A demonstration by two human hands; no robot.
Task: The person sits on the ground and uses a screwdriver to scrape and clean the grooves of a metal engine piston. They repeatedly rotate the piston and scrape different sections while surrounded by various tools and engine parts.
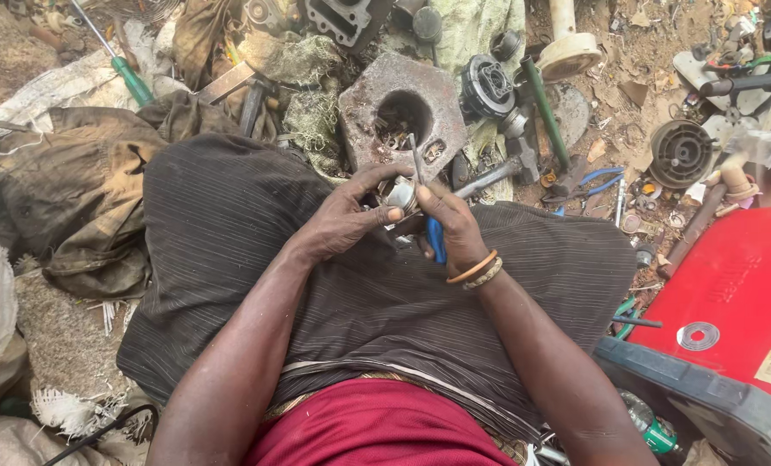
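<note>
Over my lap, draped in dark striped cloth (256, 233), both hands meet. My left hand (347, 214) grips a small round metal part (398, 193) between thumb and fingers. My right hand (453, 226), with bangles at the wrist, is closed on a blue-handled tool (435, 240) whose thin metal tip (415, 157) points up past the part. Whether the tip touches the part is unclear.
A grey metal block with a round hole (403, 110) lies just beyond my hands. Engine parts, a hammer (499, 173), blue pliers (594, 179) and a green-handled screwdriver (131, 79) litter the dirt. A red machine casing (730, 293) sits at right; dirty cloth (58, 190) at left.
</note>
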